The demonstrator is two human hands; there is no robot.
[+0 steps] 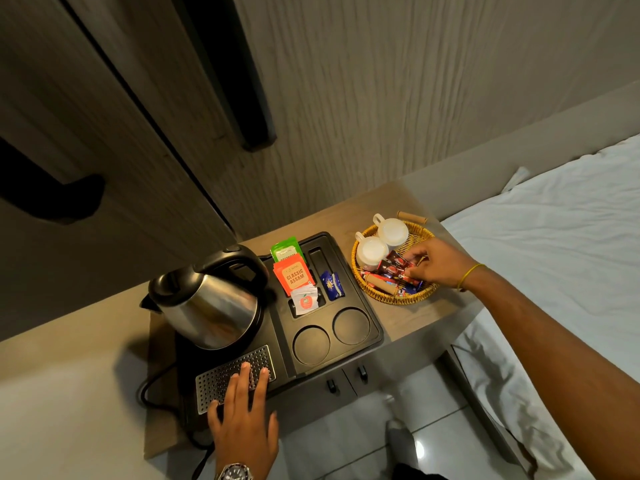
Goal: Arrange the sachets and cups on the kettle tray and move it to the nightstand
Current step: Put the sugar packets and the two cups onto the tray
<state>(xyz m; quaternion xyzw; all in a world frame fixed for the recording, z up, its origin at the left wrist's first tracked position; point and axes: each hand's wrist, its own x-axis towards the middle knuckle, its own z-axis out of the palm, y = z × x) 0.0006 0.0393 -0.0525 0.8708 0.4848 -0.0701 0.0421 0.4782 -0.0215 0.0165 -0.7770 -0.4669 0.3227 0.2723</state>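
Note:
A black kettle tray (375,332) lies on the wooden nightstand top (426,313). A steel kettle (211,303) stands on its left part. Green, orange, white and blue sachets (294,275) sit in the tray's slots, and two round cup recesses (351,325) hold nothing. My left hand (242,420) rests flat on the tray's perforated metal grille (214,382), fingers apart. To the right, a wicker basket (391,297) holds two upturned white cups (372,252) and several dark red sachets (393,268). My right hand (436,263) reaches into the basket and pinches the red sachets.
A bed with white sheets (554,237) lies to the right. Wardrobe doors with dark handles (256,126) rise behind on the left. The kettle's black cord (152,382) trails off the tray's left front. Cabinet knobs (332,386) show below the top.

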